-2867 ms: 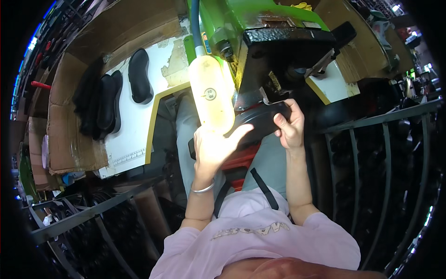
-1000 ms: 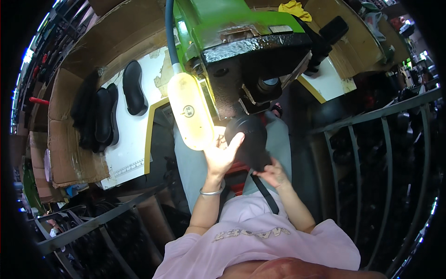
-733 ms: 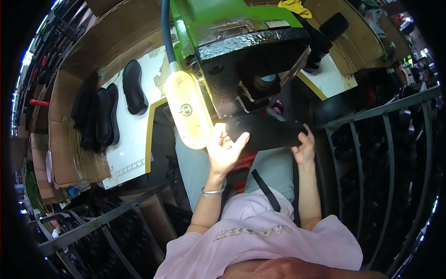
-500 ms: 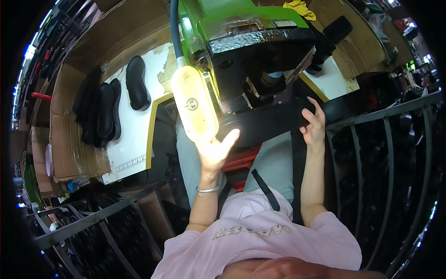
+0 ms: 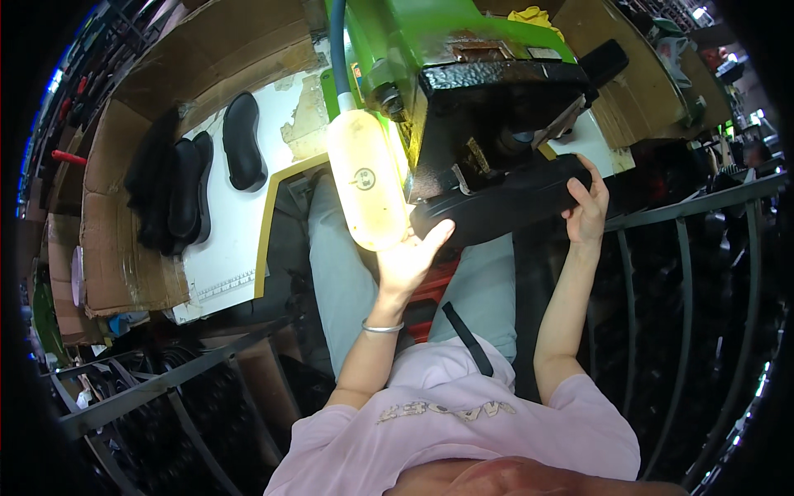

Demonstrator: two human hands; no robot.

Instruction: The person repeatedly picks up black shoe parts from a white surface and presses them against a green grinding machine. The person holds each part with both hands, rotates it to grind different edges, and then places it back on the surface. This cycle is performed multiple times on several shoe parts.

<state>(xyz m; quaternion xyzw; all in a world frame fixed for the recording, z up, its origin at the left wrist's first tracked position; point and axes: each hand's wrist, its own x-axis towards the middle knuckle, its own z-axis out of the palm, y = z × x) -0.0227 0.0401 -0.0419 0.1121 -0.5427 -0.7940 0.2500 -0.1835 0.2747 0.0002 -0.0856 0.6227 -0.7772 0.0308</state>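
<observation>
A long black shoe sole [image 5: 496,204] is held crosswise below the black metal head [image 5: 488,107] of a green machine [image 5: 463,29]. My right hand [image 5: 586,211] is closed around its right end, fingers bent over the edge. At the other end, my left hand [image 5: 407,263] grips the sole, its thumb pointing right along the near side. A lit yellow-white lamp [image 5: 368,182] on a grey-blue cable hides part of my left fingers. Where the sole meets the machine cannot be made out in the shadow.
To the left, a white table [image 5: 219,281] with a yellow edge carries a single black sole [image 5: 243,142] and several more piled by a cardboard wall [image 5: 116,207]. Metal rails [image 5: 174,380] stand on both sides. A yellow cloth [image 5: 536,18] lies behind the machine.
The machine, lamp and both hands appear further right in the picture, as the view has shifted. The right end of the sole shows more plainly, with my right fingers around it.
</observation>
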